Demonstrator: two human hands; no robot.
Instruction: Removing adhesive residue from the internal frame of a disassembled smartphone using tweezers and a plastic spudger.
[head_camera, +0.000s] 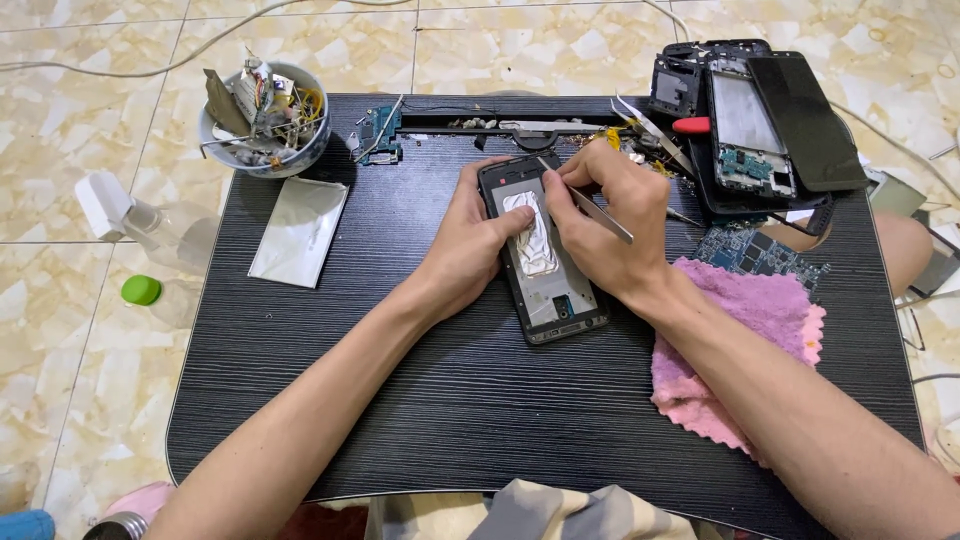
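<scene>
An opened phone body (556, 296) lies in the middle of the low black table (420, 400), its back off and a crumpled silver foil patch (532, 232) inside. My left hand (468, 240) grips the phone's left edge, thumb resting on the foil. My right hand (606, 222) holds thin metal tweezers (598, 212) like a pen, with the tip at the phone's top edge.
A bowl of small parts (265, 118) stands at the back left, a silver battery (300, 230) beside it. Stacked phone parts and screens (760, 120) fill the back right. A pink cloth (745, 345) and circuit board (755, 250) lie under my right forearm. Bottle (150, 222) on floor.
</scene>
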